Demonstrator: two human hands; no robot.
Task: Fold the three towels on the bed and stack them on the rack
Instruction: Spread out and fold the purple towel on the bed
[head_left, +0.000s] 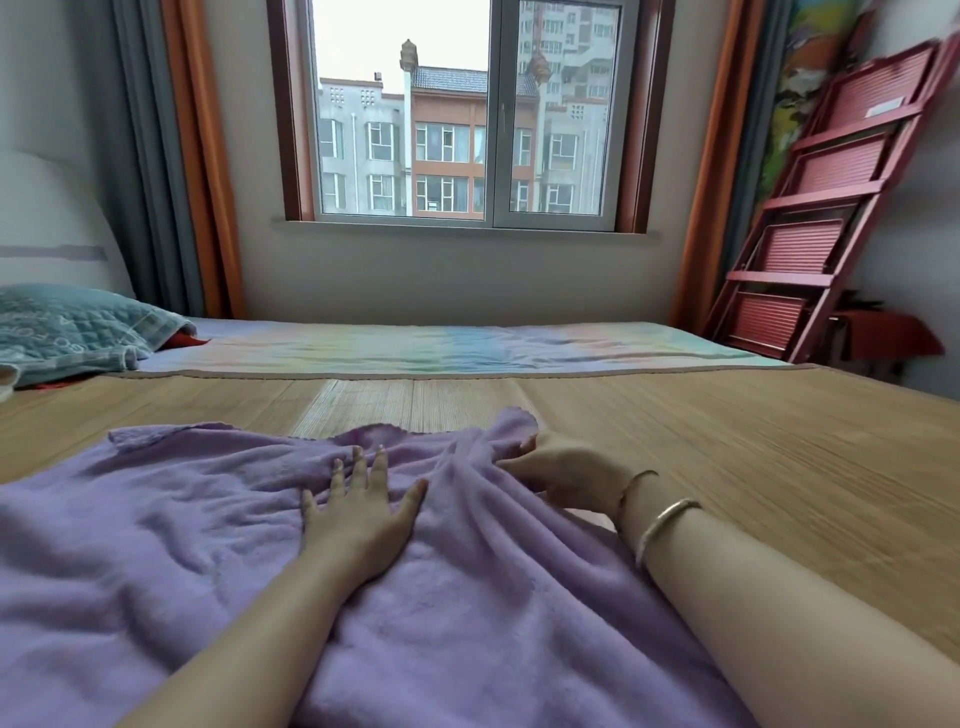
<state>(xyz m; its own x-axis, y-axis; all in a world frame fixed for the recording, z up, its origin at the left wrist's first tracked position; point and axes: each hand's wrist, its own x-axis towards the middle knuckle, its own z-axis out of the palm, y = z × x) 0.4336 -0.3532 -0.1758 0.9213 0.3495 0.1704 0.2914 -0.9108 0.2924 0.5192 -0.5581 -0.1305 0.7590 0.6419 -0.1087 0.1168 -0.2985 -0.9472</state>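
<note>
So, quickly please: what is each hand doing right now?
Left hand: open, fingers spread flat on the purple towel.
Right hand: gripping a bunched fold of the towel.

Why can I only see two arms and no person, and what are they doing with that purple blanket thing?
The camera sits on the person's head and looks forward and down, so you see only their arms, as if you were looking through their eyes. There is just this one picture.

The purple thing is a towel, spread out and wrinkled on a woven bamboo mat that covers the bed. The left hand lies flat on the towel with its fingers spread, pressing it down. The right hand, with two bracelets on its wrist, grips the towel's bunched edge.

Further back lie a striped pastel sheet and a teal pillow. A red rack leans by the window. Folded towels go there later.
</note>
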